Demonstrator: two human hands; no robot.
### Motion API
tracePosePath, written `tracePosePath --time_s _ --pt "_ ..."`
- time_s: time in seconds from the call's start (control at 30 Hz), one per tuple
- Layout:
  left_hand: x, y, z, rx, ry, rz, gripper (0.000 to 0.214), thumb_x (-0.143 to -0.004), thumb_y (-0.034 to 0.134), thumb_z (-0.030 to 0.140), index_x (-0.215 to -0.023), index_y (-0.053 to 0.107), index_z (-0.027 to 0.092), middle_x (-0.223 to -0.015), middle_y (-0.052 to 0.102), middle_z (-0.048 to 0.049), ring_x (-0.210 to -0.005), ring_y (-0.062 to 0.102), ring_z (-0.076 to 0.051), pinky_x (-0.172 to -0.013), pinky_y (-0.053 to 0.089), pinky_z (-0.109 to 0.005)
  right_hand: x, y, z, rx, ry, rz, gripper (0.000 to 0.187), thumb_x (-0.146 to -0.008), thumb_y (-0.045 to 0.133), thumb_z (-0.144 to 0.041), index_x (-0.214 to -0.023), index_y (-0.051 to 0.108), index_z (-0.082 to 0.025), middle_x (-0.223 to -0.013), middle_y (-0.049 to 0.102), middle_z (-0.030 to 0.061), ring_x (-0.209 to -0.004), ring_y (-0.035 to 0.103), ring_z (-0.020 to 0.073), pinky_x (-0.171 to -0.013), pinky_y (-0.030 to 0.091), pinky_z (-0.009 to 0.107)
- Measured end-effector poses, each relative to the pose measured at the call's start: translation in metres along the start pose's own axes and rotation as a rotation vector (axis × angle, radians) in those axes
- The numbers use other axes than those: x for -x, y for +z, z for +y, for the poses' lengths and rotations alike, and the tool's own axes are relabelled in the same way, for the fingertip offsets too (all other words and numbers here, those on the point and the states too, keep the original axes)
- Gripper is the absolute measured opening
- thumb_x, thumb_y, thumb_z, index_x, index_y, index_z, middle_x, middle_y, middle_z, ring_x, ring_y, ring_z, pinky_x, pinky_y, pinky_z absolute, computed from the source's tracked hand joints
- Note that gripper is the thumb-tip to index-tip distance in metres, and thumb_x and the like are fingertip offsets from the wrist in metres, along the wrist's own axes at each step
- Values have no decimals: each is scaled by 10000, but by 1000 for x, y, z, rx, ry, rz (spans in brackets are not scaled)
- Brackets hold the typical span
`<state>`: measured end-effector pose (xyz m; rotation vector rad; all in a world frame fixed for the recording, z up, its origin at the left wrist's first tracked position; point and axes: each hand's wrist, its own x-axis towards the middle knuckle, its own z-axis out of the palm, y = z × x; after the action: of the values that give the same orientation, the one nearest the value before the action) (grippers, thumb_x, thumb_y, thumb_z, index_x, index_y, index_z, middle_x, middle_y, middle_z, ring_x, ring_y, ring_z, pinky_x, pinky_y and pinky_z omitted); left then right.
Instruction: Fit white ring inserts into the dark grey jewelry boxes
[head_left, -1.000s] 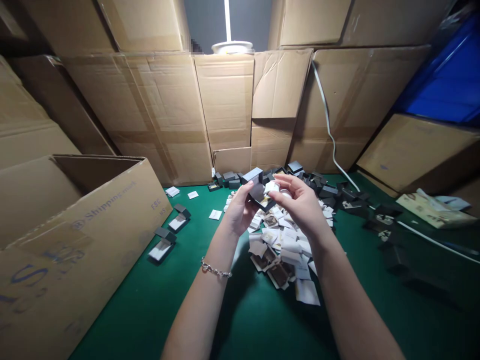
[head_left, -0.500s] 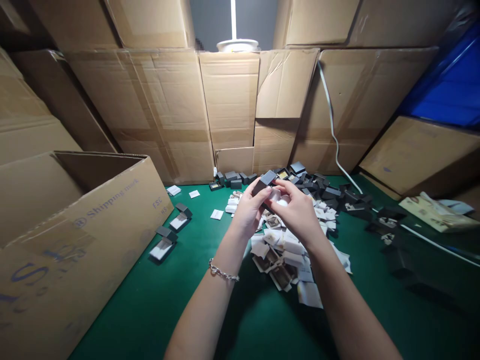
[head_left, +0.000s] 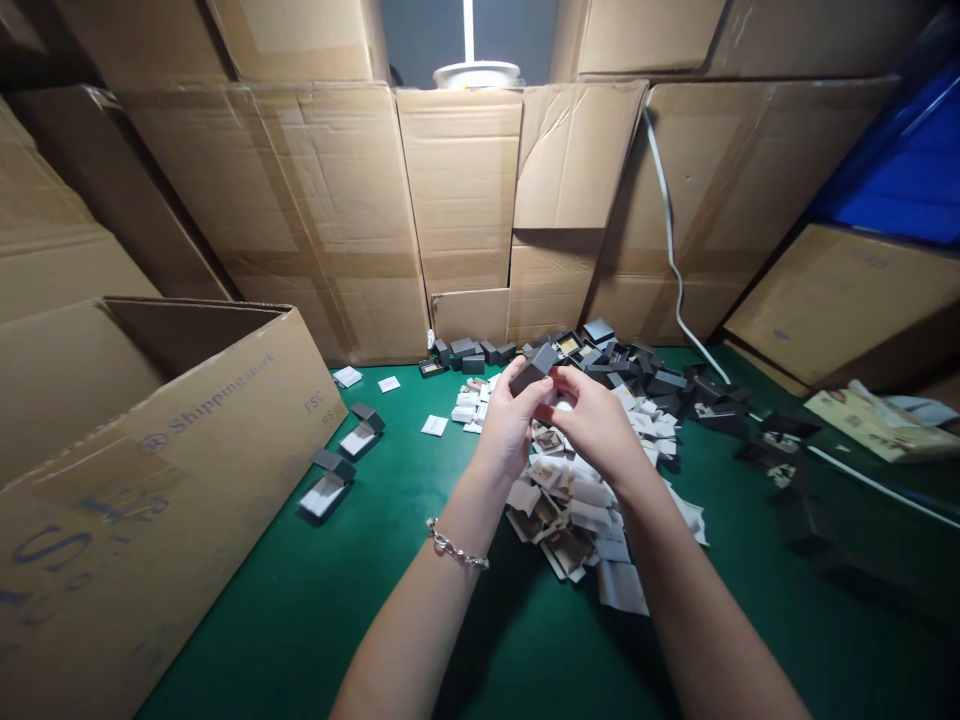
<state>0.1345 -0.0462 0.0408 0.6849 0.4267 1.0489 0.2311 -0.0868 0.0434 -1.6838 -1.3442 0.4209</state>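
My left hand (head_left: 506, 425) grips a small dark grey box (head_left: 534, 368) with its lid hinged up. Meeting it from the right, my right hand (head_left: 596, 420) has its fingers pinched on a small white piece (head_left: 564, 405) at the box's mouth. Both hands hover above a heap of white and brown paper cards (head_left: 577, 500) on the green table (head_left: 300, 620). A silver bracelet (head_left: 456, 545) circles my left wrist.
Several dark small boxes (head_left: 645, 385) lie scattered behind and right of the heap. Two opened boxes (head_left: 330, 480) lie left. A big open cardboard carton (head_left: 135, 470) stands at the left; cardboard walls (head_left: 457, 200) close the back. A white cable (head_left: 679, 300) runs down the right.
Both hands have drawn closer together and the box lid has tipped lower. The white piece has gone further into the box, and the view has shifted slightly.
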Motion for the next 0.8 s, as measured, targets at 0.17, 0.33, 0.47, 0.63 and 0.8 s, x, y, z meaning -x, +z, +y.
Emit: tracePosePath --time_s 0.17,0.33,0.47,0.63,0.8 --pt "-2 -1 -1 7 -22 28 651 -621 726 154 -1215 462 172 -991 629 -26 -859 589 -99 -857 417 -228 -3 1 -2 99 -81 -20 348 -750 613 -201 -1096 630 -176 -1070 648 47 -946 593 216 -822 446 331" --pt "-6 -7 2 33 -14 23 654 -613 751 191 -1206 476 162 -934 613 -4 -791 559 -69 -788 394 -198 -6 -9 -4 124 -178 11 438 -841 551 -372 -1189 618 -115 -1210 591 116 -1080 565 251 -945 425 382" --pt "-8 -10 5 -8 2 53 575 -655 724 202 -1182 495 174 -952 614 -1 -798 560 -68 -780 394 -198 -5 -21 -5 198 -122 26 462 -830 577 -367 -1202 625 -96 -1225 585 126 -1143 542 271 -1002 405 411" --pt "-10 -13 8 -73 58 96 592 -666 719 193 -1208 482 208 -1042 620 -14 -930 572 -103 -870 400 -221 -5 -28 -3 243 -37 -79 461 -747 699 -360 -1160 669 -158 -1168 624 93 -1118 567 288 -981 427 416" --pt "-10 -13 11 -88 73 83 586 -649 725 191 -1188 495 212 -1042 619 -16 -950 571 -113 -910 396 -238 -5 -25 -2 206 -22 -124 459 -733 710 -371 -1148 675 -178 -1139 641 62 -1074 593 271 -912 465 374"
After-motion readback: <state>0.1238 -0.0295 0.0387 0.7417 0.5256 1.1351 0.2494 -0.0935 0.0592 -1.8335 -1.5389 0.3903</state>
